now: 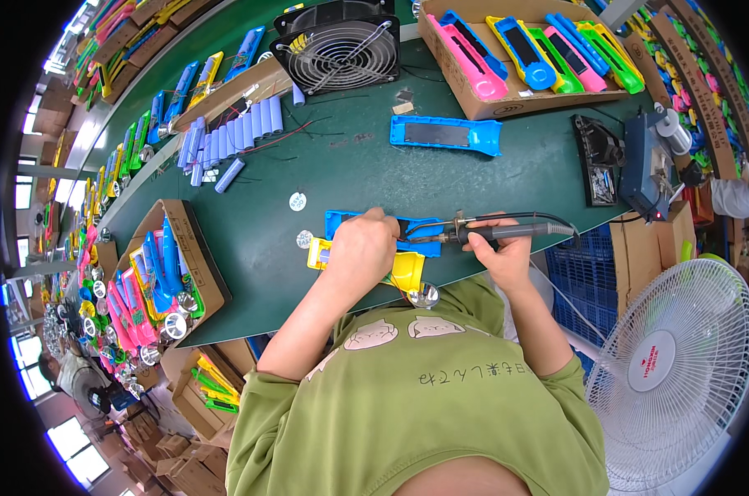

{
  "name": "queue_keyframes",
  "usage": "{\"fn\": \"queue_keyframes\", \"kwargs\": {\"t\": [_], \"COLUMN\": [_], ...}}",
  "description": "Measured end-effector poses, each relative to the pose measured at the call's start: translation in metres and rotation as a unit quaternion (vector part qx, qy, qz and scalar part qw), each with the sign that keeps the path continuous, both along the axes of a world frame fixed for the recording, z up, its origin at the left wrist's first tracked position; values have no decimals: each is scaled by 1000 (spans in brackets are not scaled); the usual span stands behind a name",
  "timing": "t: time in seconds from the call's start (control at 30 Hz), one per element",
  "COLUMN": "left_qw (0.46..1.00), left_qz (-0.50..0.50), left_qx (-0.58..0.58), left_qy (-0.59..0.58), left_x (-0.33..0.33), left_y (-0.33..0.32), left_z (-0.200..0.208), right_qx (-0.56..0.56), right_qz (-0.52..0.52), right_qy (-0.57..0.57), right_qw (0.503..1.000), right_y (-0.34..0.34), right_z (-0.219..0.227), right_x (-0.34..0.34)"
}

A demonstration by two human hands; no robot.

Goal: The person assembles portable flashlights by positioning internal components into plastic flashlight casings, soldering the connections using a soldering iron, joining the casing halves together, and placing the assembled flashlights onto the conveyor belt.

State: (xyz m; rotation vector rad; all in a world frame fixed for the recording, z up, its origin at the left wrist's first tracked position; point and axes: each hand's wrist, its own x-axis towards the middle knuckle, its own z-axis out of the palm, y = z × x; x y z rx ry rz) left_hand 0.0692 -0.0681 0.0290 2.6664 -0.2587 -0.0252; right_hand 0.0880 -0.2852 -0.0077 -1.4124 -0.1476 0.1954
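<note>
One blue shell [428, 248] lies right under the fingers of your left hand [360, 258], near the front edge of the green tabletop [350, 178], with one end showing to the left of your knuckles and the other to the right. Those fingers curl downward, bunched close together; their tips are hidden beneath the hand, so how far apart they are, and whether they pinch anything, you cannot tell from above. The fingers of your right hand [507, 256] are closed around the dark grip of a soldering iron [515, 232], whose slim metal front points left over the blue shell, toward your left fingers. The right fingers are beside the shell's right end, apart from it. A yellow shell [407, 271] sits just on your side of the blue one, partly covered by your left hand, and a round silvery reflector [424, 295] is at its right end, close to your green shirt [424, 388]. Farther off, well beyond either hand's fingers, another blue open casing [445, 135] rests in the middle, a cluster of lilac cylindrical cells [238, 135] lies to the left, and a cardboard box [507, 107] of colourful shells stands at the upper right
</note>
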Motion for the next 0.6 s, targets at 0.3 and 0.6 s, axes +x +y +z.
{"fn": "queue_keyframes", "kwargs": {"t": [0.3,0.6], "left_qw": [1000,1000], "left_qz": [-4,1], "left_qx": [10,22], "left_qy": [8,4], "left_x": [2,2], "left_y": [-2,-3], "left_z": [-1,0], "right_qx": [-13,-205], "right_qz": [-38,10], "right_qy": [-45,-257], "right_qw": [998,944], "right_y": [0,27], "right_z": [2,21], "right_x": [-14,-25]}}
